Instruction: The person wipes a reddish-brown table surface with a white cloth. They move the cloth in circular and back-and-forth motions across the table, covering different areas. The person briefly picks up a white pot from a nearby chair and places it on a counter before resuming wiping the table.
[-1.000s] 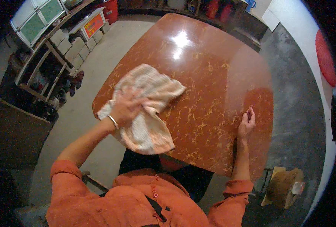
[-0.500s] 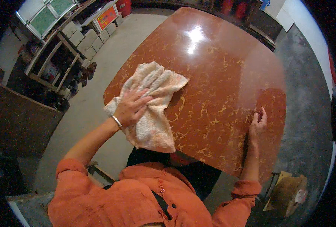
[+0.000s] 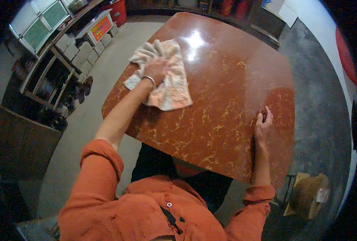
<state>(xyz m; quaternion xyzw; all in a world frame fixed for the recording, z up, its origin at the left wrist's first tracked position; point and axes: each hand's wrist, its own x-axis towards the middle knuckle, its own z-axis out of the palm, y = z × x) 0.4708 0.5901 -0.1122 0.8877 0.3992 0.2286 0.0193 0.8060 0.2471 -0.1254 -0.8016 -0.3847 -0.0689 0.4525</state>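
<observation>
A crumpled cream and pale-orange towel lies over the left edge of a glossy red-brown table with a gold marbled pattern. My left hand, with a bracelet at its wrist, presses on the towel and grips it, its fingers partly sunk in the folds. The left arm reaches far forward. On the right part of the tabletop rests my right hand, its side down. Its fingers are loosely bent, thumb apart from them, and nothing shows in it.
Left of the table stands a wooden shoe rack with several shoes, beside pale blocks. A red bucket is at the far left. A brown panel stands nearer. At the lower right is a brown cardboard piece.
My left hand has pushed the towel forward, away from me, and the left arm has straightened. My right hand stays at about the same place on the table. The whole view has shifted slightly.
</observation>
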